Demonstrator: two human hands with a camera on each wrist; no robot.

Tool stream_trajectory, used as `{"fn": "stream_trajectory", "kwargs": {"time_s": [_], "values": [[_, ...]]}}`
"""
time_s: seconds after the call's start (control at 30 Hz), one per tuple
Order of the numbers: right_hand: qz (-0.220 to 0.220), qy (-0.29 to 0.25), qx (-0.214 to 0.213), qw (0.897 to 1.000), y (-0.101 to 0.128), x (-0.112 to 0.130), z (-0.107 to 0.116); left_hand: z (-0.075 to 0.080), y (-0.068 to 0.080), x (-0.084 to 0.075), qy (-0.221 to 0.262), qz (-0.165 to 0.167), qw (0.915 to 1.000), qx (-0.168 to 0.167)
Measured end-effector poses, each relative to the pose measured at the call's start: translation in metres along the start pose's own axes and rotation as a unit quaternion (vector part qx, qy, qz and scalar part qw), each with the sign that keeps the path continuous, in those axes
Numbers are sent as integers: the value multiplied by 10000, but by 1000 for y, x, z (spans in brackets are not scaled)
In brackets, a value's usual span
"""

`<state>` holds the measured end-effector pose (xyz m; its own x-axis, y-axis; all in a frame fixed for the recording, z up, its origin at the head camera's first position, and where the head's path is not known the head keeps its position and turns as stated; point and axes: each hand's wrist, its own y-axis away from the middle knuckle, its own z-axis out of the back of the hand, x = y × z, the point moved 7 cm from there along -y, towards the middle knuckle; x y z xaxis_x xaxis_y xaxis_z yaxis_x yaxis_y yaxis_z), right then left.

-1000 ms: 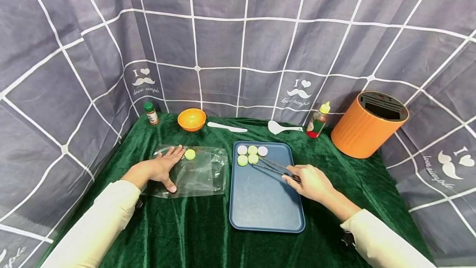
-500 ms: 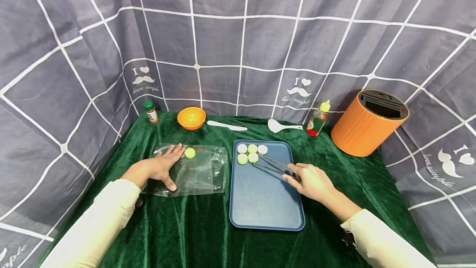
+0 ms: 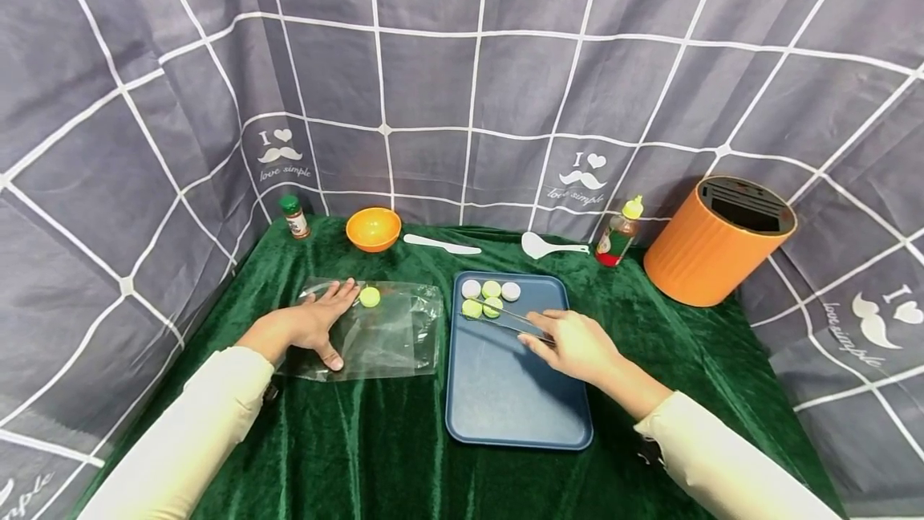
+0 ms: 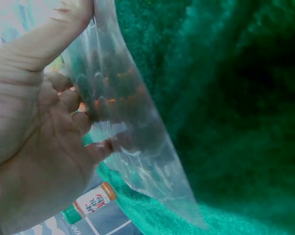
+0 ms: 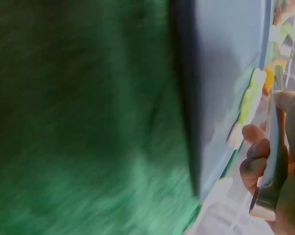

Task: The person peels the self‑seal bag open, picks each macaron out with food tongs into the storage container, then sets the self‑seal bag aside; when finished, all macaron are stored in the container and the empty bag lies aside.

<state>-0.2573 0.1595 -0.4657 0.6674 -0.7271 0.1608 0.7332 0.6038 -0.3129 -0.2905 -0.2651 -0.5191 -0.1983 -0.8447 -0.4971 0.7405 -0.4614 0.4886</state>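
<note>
My left hand (image 3: 312, 329) rests with spread fingers on a clear plastic bag (image 3: 390, 343). One round yellow-green disc (image 3: 370, 297), like a small macaron, lies at the bag near those fingertips; whether in or on it I cannot tell. My right hand (image 3: 581, 350) holds metal tongs (image 5: 271, 181) over the blue tray (image 3: 520, 408). The arms of the tongs reach to the front-left green disc (image 3: 472, 309), one tip on each side; contact is too small to tell. Beside it are another green disc (image 3: 493, 308) and a back row of a white (image 3: 471, 289), a green (image 3: 492, 289) and a white disc (image 3: 510, 291).
Along the back stand a green-capped spice jar (image 3: 294, 217), an orange bowl (image 3: 373, 229), a white plastic knife (image 3: 442, 245), a white ladle (image 3: 552, 246), a sauce bottle (image 3: 619, 233) and an orange knife block (image 3: 711, 243). Green velvet cloth (image 3: 390, 448) covers the table.
My right hand has moved left with the tongs, whose tips went from the front-right green disc to the front-left one. The left hand and the bag have stayed put.
</note>
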Motion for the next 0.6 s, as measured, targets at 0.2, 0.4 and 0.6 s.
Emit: {"fn": "stream_trajectory", "kwargs": {"time_s": [0.2, 0.4, 0.6], "values": [[192, 115, 197, 9996, -29, 30, -15, -1, -4, 5, -34, -14, 10000, 6], [314, 329, 529, 9976, -56, 55, -32, 0, -4, 5, -76, -19, 10000, -53], [389, 418, 619, 9965, -80, 76, -43, 2, 1, -1, -19, -10, 10000, -59]]}}
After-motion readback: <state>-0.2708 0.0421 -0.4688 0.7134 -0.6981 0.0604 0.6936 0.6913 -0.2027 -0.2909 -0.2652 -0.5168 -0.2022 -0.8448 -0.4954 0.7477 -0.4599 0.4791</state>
